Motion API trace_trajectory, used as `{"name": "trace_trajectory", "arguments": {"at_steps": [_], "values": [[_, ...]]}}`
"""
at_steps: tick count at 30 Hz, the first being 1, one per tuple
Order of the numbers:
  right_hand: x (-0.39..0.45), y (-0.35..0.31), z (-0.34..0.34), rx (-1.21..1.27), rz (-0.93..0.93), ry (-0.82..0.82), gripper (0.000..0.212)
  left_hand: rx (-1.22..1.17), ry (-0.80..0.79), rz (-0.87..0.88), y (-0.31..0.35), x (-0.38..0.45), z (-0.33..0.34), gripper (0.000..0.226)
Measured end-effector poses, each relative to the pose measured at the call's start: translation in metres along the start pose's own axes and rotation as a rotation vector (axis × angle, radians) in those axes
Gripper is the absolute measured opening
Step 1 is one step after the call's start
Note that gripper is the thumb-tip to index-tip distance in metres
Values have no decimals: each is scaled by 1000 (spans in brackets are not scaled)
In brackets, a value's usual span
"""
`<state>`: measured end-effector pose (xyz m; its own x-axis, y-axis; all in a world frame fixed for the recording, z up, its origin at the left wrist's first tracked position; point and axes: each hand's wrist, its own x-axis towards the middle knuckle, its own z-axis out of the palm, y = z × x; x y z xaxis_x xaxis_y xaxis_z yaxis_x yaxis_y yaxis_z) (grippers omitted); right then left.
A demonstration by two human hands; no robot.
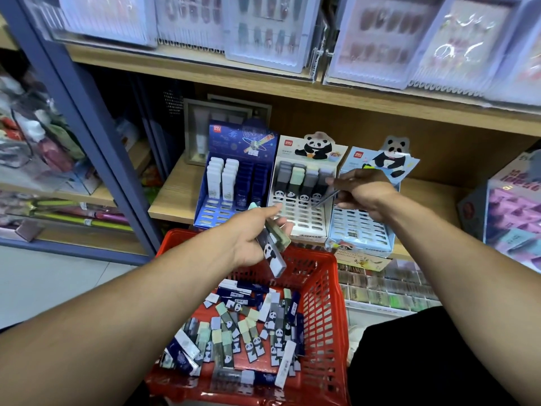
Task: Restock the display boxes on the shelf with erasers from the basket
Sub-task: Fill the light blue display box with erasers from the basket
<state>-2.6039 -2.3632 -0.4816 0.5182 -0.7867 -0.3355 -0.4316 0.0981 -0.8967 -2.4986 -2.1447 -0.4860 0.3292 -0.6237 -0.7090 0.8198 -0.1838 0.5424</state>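
**Ana:** While the right hand (pixel 361 194) pinches one slim eraser (pixel 328 197) over the middle display box (pixel 304 197), what is the left doing?

**Ben:** The left hand (pixel 251 235) has its fingers curled round a small bundle of erasers (pixel 273 250), held above the red basket (pixel 325 303) in front of the shelf (pixel 172 197).

**Ana:** How would you say they handle?

**Ben:** Light and stiff, I'd judge, small sleeved bars, perhaps a bit slick. Best pinched across the narrow sides near one end, leaving the other end free to enter a slot.

**Ana:** Which way do they point?

**Ben:** The right one's long axis slants, lower end down-left toward the white box's empty slots, upper end in the fingers. The bundle's long axes run down-right, panda end lowest. The rest lie jumbled in the basket, every direction.

**Ana:** And the boxes?

**Ben:** Blue box (pixel 234 183) left, pale blue box (pixel 363 227) right, each with open slots.
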Motion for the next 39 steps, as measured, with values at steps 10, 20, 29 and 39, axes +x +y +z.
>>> {"name": "trace_trajectory", "arguments": {"at_steps": [10, 20, 29, 39], "values": [[10, 6, 6, -162, -31, -150, 35, -34, -75, -56, 2, 1, 4, 8], [25, 3, 14, -657, -231, 77, 26, 37, -141, -47, 2, 4, 5, 17], [33, 4, 24, -924, -315, 300, 24, 78, -166, -5, 2, 2, 2, 22], [29, 1, 24, -919, -366, 288, 17, 107, -126, 11, 4, 2, -4, 20]]}}
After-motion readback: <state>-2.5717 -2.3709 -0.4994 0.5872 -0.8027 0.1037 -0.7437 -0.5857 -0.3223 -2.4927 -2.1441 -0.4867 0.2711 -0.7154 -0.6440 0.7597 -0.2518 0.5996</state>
